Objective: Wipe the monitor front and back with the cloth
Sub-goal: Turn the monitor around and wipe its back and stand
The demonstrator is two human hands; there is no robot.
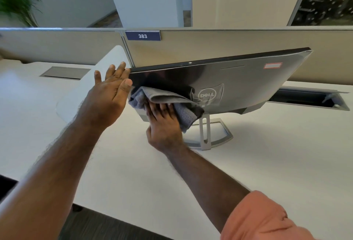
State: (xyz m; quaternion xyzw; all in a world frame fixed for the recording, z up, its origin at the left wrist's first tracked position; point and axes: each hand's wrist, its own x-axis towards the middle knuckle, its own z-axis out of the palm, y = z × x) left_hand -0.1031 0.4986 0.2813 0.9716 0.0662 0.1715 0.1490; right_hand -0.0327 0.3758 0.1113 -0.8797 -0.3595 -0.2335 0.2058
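Observation:
A Dell monitor (248, 83) stands on a silver stand (208, 134) on the white desk, its glossy dark back turned toward me. My left hand (108, 94) lies flat with straight fingers against the monitor's left edge. My right hand (162, 123) presses a folded grey cloth (168, 98) against the lower left of the monitor's back, just left of the logo. The cloth drapes over my fingers and hangs down past the monitor's bottom edge. The screen side is hidden from me.
The white desk (133, 173) spreads around the monitor. A beige partition (210, 46) with a blue "383" label (142, 35) runs behind it. An open cable hatch (309, 99) lies at the right, a closed hatch (65, 72) at the left. White planters stand beyond.

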